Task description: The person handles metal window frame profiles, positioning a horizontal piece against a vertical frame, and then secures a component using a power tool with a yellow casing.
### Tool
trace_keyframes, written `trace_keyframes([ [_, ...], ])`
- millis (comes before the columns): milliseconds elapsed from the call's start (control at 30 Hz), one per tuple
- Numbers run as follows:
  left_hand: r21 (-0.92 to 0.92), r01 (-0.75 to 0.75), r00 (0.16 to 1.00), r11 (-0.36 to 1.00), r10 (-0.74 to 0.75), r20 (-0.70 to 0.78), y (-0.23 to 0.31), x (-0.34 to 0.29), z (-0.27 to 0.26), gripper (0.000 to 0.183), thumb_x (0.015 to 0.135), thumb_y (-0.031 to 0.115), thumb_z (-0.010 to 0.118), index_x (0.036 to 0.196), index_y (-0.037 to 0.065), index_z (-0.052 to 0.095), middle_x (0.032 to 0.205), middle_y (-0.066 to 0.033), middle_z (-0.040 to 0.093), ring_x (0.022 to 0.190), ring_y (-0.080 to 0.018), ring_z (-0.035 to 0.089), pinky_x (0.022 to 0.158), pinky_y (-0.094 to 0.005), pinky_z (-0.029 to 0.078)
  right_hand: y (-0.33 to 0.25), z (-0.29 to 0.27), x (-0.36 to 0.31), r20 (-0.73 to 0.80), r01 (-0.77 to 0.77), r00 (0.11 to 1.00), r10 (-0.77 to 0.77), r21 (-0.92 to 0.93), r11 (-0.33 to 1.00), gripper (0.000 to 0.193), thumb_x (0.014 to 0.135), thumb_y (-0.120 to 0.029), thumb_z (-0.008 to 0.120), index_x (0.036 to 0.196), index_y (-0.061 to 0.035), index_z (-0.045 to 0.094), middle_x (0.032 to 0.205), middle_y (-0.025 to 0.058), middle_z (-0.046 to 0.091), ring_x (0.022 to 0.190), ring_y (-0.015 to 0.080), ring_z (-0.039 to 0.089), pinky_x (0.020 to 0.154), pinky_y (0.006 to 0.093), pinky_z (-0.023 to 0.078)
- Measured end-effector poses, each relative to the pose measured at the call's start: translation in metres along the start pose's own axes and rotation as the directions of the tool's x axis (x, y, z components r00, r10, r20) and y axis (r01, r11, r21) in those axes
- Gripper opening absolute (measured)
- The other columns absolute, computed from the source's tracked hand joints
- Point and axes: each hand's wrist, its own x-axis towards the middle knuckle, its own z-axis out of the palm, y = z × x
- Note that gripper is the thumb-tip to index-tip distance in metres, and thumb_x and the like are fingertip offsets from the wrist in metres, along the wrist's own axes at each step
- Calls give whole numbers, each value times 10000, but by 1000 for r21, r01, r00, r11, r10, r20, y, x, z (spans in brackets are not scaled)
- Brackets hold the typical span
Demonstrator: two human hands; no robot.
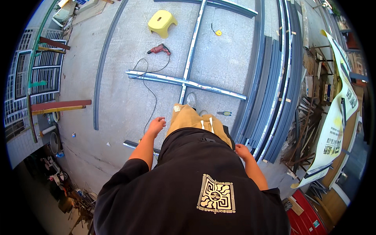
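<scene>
My left hand (157, 126) hangs at my left side with its fingers loosely bent and apart, holding nothing. Beside my right hip, my right hand (243, 151) is curled closed, and nothing shows in it. I stand over a frame of long metal bars laid on the floor, where a crossbar (219, 89) meets a lengthwise bar (192, 44) in front of my feet. A red corded power drill (159, 49) lies left of the lengthwise bar, its black cord (156, 96) trailing toward me. Pliers (224, 113) with green-and-dark handles rest right of my shoe (191, 99).
A yellow plastic stool (162, 22) stands beyond the drill. A yellow tape measure (218, 33) lies inside the frame. Long grey profiles (261, 90) are stacked along the right, beside scrap and a hanging banner (333, 121). A long grey bar (102, 72) lies at left.
</scene>
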Motion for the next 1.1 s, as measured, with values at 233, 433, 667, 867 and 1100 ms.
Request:
trace_keyframes([
  [233,-50,-199,979,979,196,-50,89,13,-9,386,1055,236,552,1396,63,613,1176,-91,728,1025,-181,699,885,-345,547,-93,-67,17,-330,159,943,-43,333,930,389,995,-265,666,1236,39,696,1014,94,743,841,164,697,781,321,565],
  [433,-169,-243,963,955,215,-164,79,3,-12,383,1039,220,552,1365,35,632,1113,-88,731,935,-168,691,791,-306,539,-170,-94,19,-270,263,932,-240,51,963,392,989,-250,663,1262,31,673,997,60,716,841,142,675,764,294,551],
  [667,-274,18,992,961,-51,-113,-56,-4,5,356,1052,221,562,1363,52,601,1106,-92,715,910,-197,686,719,-335,528,-149,-105,57,-157,262,953,-259,3,965,366,996,-240,672,1225,45,683,985,59,709,847,148,672,787,316,565],
  [867,-304,118,986,945,-148,-76,-78,-23,24,343,1067,236,564,1357,57,601,1062,-85,710,873,-191,682,678,-330,524,-116,-117,70,-180,140,976,-124,75,987,296,998,-259,678,1130,6,704,921,44,689,786,156,668,705,301,548],
  [1100,-241,-19,995,970,-4,-97,-37,-2,22,379,1054,219,557,1392,50,585,1114,-85,706,927,-188,688,776,-345,550,-109,-111,74,-193,168,968,-160,28,985,397,970,-313,690,1143,41,739,925,88,748,783,170,705,737,334,573],
])
